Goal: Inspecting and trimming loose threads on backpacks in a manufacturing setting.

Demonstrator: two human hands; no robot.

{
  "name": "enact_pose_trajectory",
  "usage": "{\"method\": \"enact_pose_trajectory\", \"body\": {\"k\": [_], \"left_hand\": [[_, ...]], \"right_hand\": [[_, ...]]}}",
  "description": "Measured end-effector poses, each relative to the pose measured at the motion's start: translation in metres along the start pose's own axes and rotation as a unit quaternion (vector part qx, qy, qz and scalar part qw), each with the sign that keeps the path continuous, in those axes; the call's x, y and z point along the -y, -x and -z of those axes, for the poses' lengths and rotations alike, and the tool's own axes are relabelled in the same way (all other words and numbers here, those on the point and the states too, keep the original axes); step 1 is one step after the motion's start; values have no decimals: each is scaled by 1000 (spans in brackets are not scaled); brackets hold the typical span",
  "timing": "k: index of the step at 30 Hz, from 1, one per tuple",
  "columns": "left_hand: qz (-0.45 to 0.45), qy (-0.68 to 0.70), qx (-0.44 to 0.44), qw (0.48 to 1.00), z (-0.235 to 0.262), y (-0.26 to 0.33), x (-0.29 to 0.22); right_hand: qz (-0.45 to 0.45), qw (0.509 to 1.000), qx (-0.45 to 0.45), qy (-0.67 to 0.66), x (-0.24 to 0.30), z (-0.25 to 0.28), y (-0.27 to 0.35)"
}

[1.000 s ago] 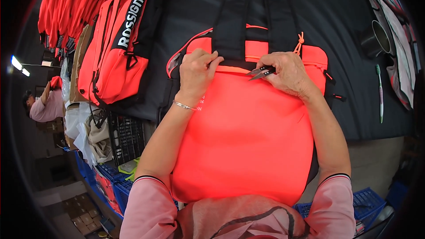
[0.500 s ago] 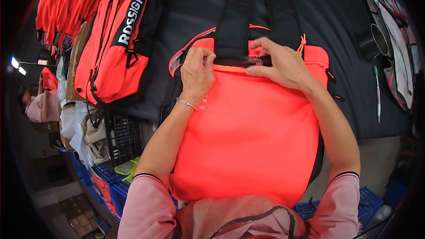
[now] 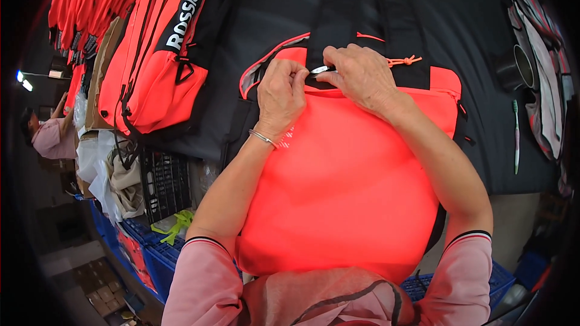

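Observation:
A bright coral-red backpack (image 3: 344, 187) lies flat on the dark table (image 3: 266, 18) in front of me, its two black shoulder straps (image 3: 362, 6) running away from me. My left hand (image 3: 279, 93) pinches the top edge of the bag near the zip. My right hand (image 3: 356, 72) sits beside it, fingers closed on a small silver zip pull (image 3: 320, 69) at the bag's top middle. An orange cord knot (image 3: 405, 60) lies just right of my right hand. A thin bracelet circles my left wrist.
A row of matching coral-and-black backpacks (image 3: 163, 54) lies at the left of the table. A metal cup (image 3: 522, 66) and a slim tool (image 3: 516, 136) sit at the right. Blue crates (image 3: 145, 253) and a black crate stand below left. Another person (image 3: 51, 136) is at far left.
My right hand has slid leftward along the top of the bag with the zip pull, ending right next to my left hand, which has barely moved.

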State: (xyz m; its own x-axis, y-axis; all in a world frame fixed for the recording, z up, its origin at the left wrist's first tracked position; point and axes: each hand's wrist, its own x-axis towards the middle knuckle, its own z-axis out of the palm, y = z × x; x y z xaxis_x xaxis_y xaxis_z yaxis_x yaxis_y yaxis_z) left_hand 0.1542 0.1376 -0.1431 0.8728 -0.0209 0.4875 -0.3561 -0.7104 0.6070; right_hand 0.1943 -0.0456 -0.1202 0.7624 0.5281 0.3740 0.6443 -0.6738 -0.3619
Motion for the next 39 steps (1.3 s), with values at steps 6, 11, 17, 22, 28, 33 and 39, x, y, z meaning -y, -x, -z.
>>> {"method": "enact_pose_trajectory", "body": {"k": [6,11,17,22,28,33,39], "left_hand": [[-7,-4,2,1000,0,-1,-1],[-20,-14,-7,1000,1,-1,-1],[-53,26,-47,997,29,28,-22],[-75,56,49,994,85,81,-50],[-48,-144,59,987,147,112,-41],[40,-284,-35,957,183,118,-18],[0,-150,-30,988,133,67,-43]], "right_hand": [[38,999,-23,14,-2,-10,-1],[54,997,-36,29,-2,-11,-2],[-185,969,-60,-151,-24,16,24],[-245,889,-146,-358,-27,33,22],[-203,796,-168,-545,-48,37,29],[-221,764,-207,-570,-47,40,25],[-231,756,-196,-580,-60,34,31]]}}
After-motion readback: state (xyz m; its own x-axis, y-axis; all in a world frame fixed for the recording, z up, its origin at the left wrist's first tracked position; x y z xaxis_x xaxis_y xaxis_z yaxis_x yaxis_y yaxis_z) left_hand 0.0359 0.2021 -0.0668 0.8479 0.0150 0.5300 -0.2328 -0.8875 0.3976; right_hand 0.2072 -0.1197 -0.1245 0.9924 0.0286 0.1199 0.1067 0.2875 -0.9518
